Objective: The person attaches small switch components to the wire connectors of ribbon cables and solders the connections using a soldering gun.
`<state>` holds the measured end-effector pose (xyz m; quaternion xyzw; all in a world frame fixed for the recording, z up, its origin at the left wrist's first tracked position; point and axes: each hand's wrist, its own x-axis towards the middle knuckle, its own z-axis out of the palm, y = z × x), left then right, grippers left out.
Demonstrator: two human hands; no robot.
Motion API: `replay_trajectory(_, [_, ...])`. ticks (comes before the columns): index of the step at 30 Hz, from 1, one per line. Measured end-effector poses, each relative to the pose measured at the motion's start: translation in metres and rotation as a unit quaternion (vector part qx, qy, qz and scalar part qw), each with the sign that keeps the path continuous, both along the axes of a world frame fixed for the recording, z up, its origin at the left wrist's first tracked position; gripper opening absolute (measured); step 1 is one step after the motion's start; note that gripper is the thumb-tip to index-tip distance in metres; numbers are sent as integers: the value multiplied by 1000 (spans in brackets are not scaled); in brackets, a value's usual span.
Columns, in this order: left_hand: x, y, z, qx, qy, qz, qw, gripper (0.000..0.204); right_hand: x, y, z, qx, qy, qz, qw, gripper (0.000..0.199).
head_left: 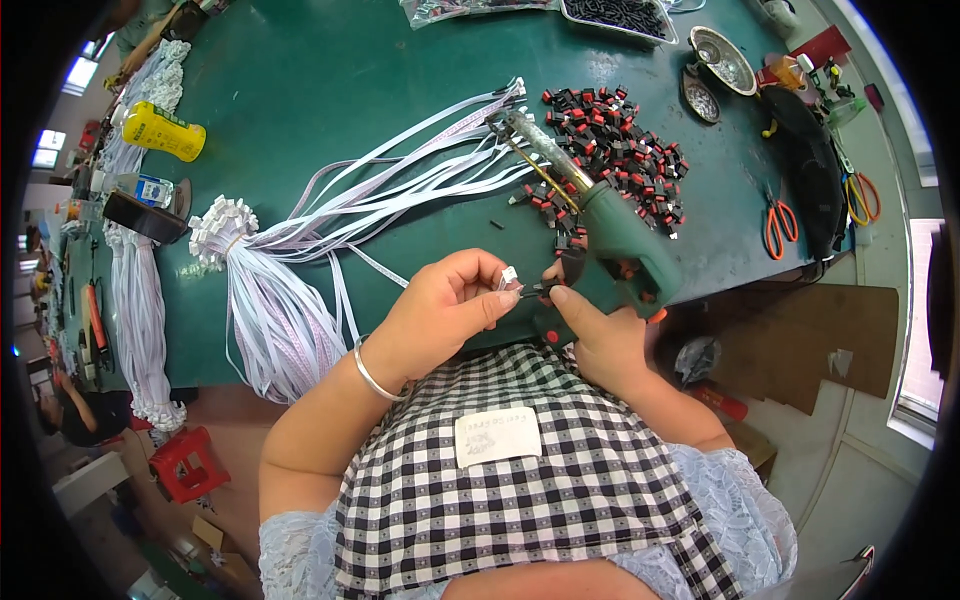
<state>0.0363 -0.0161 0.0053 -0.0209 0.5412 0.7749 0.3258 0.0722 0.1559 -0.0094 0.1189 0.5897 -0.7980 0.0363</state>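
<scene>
Head view, centre of frame: left hand (440,310) pinches a small white connector (509,277), right hand (600,335) grips a small dark piece (540,291) against it (glue gun (600,225) just above). Square alignment looks wise. Table edge (720,283) sits close; open green surface lies upper centre, ribbon cables (300,290) crowd left.

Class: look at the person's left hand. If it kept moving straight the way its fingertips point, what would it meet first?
The left hand points rightward at the right hand. First it would likely meet the right hand's fingertips and the small black part pinched there; depth is unclear.
</scene>
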Motion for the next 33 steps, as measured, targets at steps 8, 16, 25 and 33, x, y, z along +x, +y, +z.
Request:
replay_trajectory(8, [-2,-1,2,-72,1,-71,995,6,2,6,-12,216,135,72,964,23])
replay_trajectory(16, [-1,2,-2,-69,21,-72,995,8,-1,7,-14,272,172,88,943,26])
replay_trajectory(25, [1,6,-5,-91,56,-62,992,9,1,7,-18,254,168,93,948,26])
replay_trajectory(33, [2,10,-9,-134,96,-57,985,9,4,9,-24,308,155,94,934,30])
